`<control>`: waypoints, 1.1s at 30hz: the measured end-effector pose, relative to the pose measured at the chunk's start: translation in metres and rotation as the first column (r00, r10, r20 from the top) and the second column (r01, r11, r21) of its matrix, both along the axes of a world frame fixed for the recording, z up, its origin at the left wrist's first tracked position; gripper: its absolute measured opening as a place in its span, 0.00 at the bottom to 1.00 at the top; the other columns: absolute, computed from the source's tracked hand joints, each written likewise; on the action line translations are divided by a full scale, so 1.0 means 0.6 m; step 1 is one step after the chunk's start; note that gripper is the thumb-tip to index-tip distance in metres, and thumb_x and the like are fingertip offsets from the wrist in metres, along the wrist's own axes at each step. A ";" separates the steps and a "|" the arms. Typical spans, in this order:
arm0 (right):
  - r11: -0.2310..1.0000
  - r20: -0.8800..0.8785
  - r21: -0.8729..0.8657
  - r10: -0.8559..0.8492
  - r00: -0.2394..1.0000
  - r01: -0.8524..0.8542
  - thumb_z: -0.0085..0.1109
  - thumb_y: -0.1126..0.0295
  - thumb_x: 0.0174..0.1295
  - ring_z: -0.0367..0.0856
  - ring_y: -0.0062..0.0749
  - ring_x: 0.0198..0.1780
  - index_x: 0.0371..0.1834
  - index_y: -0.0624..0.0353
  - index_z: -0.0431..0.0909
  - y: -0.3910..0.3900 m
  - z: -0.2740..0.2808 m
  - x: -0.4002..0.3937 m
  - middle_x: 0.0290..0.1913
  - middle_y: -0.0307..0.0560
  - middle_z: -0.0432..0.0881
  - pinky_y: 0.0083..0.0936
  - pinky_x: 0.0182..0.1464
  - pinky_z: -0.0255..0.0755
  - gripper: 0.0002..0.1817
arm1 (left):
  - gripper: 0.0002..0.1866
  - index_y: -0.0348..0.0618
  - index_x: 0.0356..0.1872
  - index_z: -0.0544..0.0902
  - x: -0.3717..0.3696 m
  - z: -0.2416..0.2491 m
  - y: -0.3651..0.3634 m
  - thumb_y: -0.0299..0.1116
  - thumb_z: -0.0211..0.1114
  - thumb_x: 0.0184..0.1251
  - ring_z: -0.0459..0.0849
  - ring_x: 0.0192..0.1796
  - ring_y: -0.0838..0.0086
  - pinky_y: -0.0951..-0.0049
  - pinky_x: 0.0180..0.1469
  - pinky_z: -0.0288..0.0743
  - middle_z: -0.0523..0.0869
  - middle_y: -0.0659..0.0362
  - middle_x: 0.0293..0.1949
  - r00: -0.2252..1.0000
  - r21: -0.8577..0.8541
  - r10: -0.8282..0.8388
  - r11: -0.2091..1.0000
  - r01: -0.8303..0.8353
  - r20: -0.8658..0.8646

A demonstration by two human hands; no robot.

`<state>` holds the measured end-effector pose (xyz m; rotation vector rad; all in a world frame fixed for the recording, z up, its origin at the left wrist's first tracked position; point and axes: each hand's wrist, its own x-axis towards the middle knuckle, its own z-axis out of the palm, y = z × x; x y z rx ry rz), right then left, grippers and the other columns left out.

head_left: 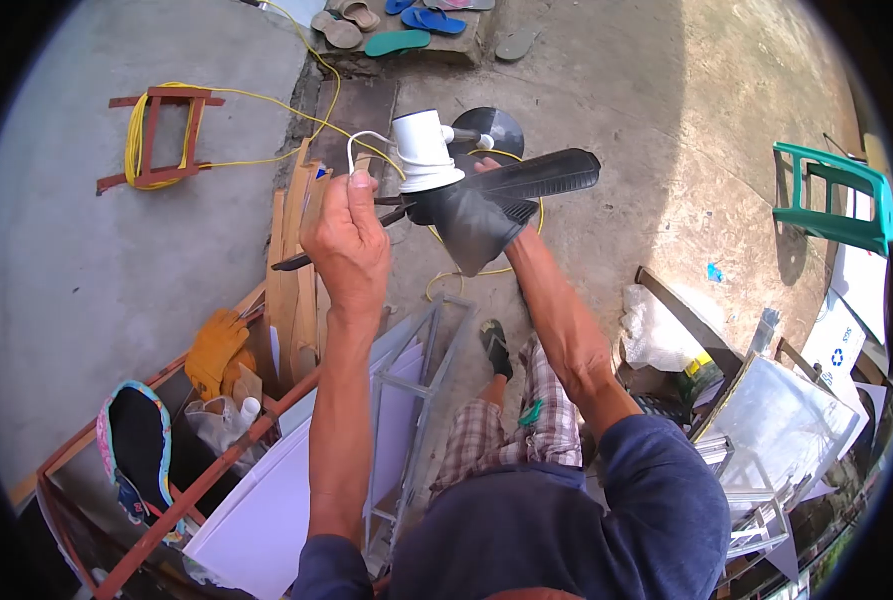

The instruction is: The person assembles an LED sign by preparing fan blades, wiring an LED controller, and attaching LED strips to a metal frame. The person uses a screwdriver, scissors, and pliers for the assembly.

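I hold a fan assembly up in front of me: a white motor housing (425, 150) with black blades (526, 180) and a round black base (496, 125) behind it. My left hand (346, 235) is raised and closed, its fingers pinching the white cord (358, 140) that loops off the housing. My right hand (486, 170) is mostly hidden behind the black blades and grips the fan from the far side. A yellow cable (266, 105) trails away across the concrete.
A red wooden frame (161, 135) wound with yellow cable lies at the back left. Wooden planks (291, 270), a rust-red rack (166, 500) with gloves and bags, white sheets (266, 500) and a clear frame (431, 370) stand below. Green chair (836, 195) right, sandals (396, 30) beyond.
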<state>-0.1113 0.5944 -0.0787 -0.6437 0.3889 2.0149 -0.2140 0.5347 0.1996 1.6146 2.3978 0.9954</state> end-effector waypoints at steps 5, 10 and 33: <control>0.961 0.044 0.277 -0.033 0.999 0.019 0.58 0.60 0.69 0.89 0.41 0.42 0.51 0.56 0.78 0.023 -0.015 -0.012 0.43 0.50 0.87 0.40 0.42 0.87 0.14 | 0.14 0.35 0.34 0.82 -0.011 -0.030 0.006 0.34 0.55 0.78 0.83 0.24 0.56 0.60 0.29 0.73 0.84 0.48 0.25 1.000 -0.015 -0.015 1.000 0.015 -0.018; 0.948 0.167 0.284 0.096 0.981 -0.141 0.53 0.56 0.69 0.90 0.41 0.37 0.52 0.57 0.78 0.070 0.008 -0.011 0.38 0.48 0.88 0.40 0.41 0.88 0.18 | 0.17 0.32 0.33 0.85 -0.064 0.020 0.028 0.37 0.59 0.76 0.75 0.21 0.74 0.68 0.29 0.71 0.79 0.56 0.18 0.980 -0.114 0.110 0.989 -0.092 0.167; 0.932 0.000 0.299 0.214 0.977 -0.204 0.59 0.61 0.66 0.82 0.48 0.54 0.53 0.57 0.80 0.019 -0.058 0.056 0.50 0.54 0.84 0.46 0.57 0.77 0.16 | 0.15 0.36 0.41 0.87 -0.335 -0.460 -0.075 0.39 0.63 0.73 0.84 0.40 0.76 0.73 0.48 0.74 0.88 0.61 0.33 0.472 0.081 -0.081 0.997 0.021 0.878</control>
